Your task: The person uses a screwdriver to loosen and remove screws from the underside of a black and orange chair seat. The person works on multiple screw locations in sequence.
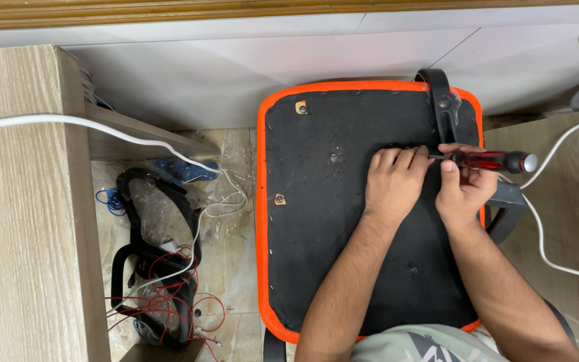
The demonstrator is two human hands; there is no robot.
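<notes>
Both hands work a screwdriver [487, 161] on the black underside of an upturned chair seat [343, 221].

Head view: the seat lies flat with its orange-edged rim showing all round, directly below the person. The right hand [464, 188] is closed around the screwdriver's red and black handle, which points right with its silver end cap past the seat's edge; the shaft runs left toward the seat's upper middle. The left hand [395, 182] rests palm-down on the seat, just beside the right, its curled fingers over the shaft's tip, so the tip itself is hidden. A black armrest bracket [442, 100] stands just above the hands. Off to the left, well apart, a black armrest [143, 231] lies on the floor among red wires [169, 302] and a white cable [102, 127].
</notes>
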